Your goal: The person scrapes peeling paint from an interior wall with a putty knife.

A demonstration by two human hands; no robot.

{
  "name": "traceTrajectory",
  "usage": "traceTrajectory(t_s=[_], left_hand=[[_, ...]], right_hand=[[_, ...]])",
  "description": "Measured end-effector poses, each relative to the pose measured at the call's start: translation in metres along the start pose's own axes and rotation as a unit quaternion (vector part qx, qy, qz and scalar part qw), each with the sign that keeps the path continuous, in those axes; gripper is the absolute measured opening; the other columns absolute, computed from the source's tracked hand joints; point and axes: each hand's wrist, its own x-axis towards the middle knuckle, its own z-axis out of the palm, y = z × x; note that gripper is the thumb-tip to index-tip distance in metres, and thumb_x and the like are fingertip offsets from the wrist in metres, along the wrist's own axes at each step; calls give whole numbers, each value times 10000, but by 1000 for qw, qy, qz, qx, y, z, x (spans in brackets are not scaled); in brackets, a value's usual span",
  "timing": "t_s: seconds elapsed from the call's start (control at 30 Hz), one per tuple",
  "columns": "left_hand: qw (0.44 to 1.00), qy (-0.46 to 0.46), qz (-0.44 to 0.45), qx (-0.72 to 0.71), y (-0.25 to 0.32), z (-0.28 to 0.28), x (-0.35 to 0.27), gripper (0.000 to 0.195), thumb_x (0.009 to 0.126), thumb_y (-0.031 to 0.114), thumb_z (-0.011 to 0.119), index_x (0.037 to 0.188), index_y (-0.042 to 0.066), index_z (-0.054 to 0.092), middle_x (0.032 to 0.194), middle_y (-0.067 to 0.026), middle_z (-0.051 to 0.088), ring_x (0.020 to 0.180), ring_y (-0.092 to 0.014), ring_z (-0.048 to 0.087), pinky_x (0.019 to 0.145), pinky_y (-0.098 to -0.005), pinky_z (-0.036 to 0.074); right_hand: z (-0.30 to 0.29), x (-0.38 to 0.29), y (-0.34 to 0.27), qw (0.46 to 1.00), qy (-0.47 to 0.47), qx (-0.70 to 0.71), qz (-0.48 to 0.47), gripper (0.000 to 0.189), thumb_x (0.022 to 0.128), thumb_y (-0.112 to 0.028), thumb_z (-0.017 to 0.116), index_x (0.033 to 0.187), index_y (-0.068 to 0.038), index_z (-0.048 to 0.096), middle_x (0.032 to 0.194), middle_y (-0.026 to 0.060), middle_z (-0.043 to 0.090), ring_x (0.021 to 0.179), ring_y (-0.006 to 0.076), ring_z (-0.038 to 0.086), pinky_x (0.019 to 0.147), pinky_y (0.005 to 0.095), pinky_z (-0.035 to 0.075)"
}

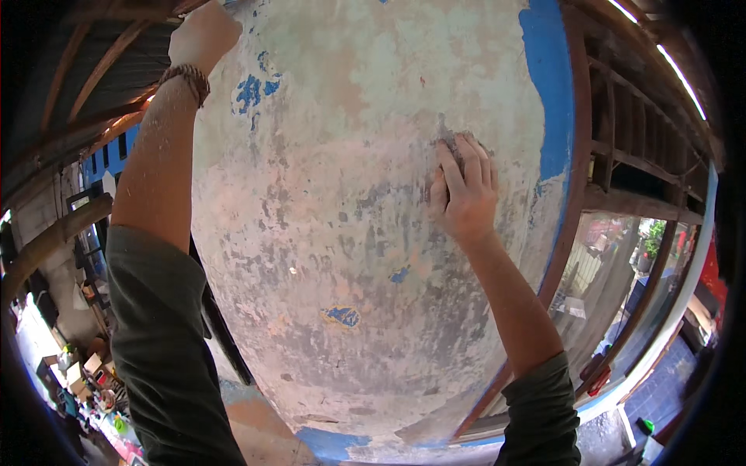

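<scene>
A plastered wall (349, 233) with worn, mottled paint fills the middle of the view; patches of blue paint (249, 93) remain on it. Against its right part rests my right hand (466, 180), fingers bent and pointing up. Something dark and thin shows at the fingertips, too covered to name. At the upper left, my left hand (205, 36) is raised beside the wall's top left edge, with a braided bracelet (187, 81) on the wrist. Its fingers are mostly hidden at the picture's top, so what it touches cannot be told.
A brown wooden frame (568, 233) borders the wall on the right, with glass panes (588, 262) beyond. Roof timbers (111, 64) run overhead at the left. Boxes and mixed household goods (87, 373) lie at the lower left, and blue floor tiles (661, 378) show at the lower right.
</scene>
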Motion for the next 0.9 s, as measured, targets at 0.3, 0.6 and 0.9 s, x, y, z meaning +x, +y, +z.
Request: traceTrajectory(t_s=[0.3,0.6,0.9], left_hand=[[998,63,16,-23,-3,20,14,414,833,265,533,1138,16,660,1150,-257,670,1106,-422,636,954,-490,502],[999,21,27,-9,9,18,3,384,834,239,543,1117,14,673,1151,-253,669,1094,-426,637,942,-494,509],[998,14,42,-35,19,25,-75,342,873,300,535,1010,19,674,1049,-246,693,1009,-438,664,906,-522,517]], right_hand=[[-1,4,-1,1000,7,-6,-7,329,857,-109,570,1160,-9,652,1214,213,582,1163,387,559,997,505,445],[-9,0,5,1000,-2,-12,2,321,850,-78,590,1157,-16,662,1205,206,595,1147,399,572,971,498,456],[-7,-3,5,1000,-5,-5,4,358,827,-91,589,1170,-11,651,1213,210,585,1161,400,561,1000,502,440]])
